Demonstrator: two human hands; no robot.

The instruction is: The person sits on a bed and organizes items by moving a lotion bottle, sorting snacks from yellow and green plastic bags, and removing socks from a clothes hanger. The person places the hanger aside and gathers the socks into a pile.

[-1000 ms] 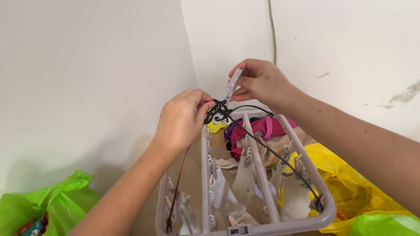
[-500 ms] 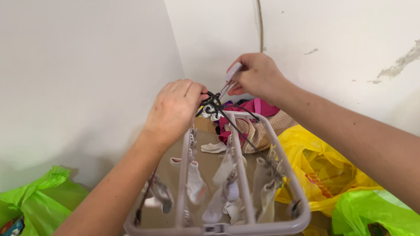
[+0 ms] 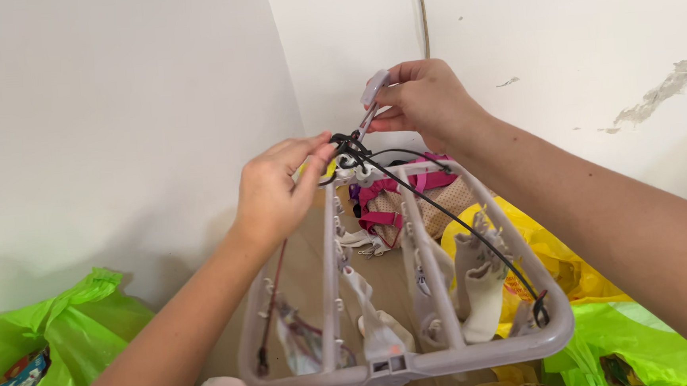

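holding a pale lilac clip drying rack [image 3: 417, 355] up in the air in a white room corner, the person has both hands at its top. the right hand [image 3: 425, 100] is closed around the rack's hanging hook [image 3: 375, 96], thumb and fingers pinched on the pale plastic piece, and seems to bear the weight. the left hand [image 3: 276, 193] is partly curled, its fingertips pinching at the black knot [image 3: 347, 147] where the cords gather just under the hook. from that knot a black cord [image 3: 456, 222] runs down to the frame's near right corner, and a reddish cord [image 3: 274, 296] drops along the left side. small white socks [image 3: 476, 280] and other little garments hang from the pegs below the bars, so the rack tilts and would likely swing freely. the frame looks like light, stiff plastic, the cords thin and limp, prone to tangling; the surest hold seems to be the hook or the outer rail, not the pegs, which look small and brittle. below lie a heap of pink and patterned clothes [image 3: 407, 201], a yellow plastic bag [image 3: 554, 259], a green plastic bag [image 3: 59, 345] at left and another green bag [image 3: 639, 346] at right.
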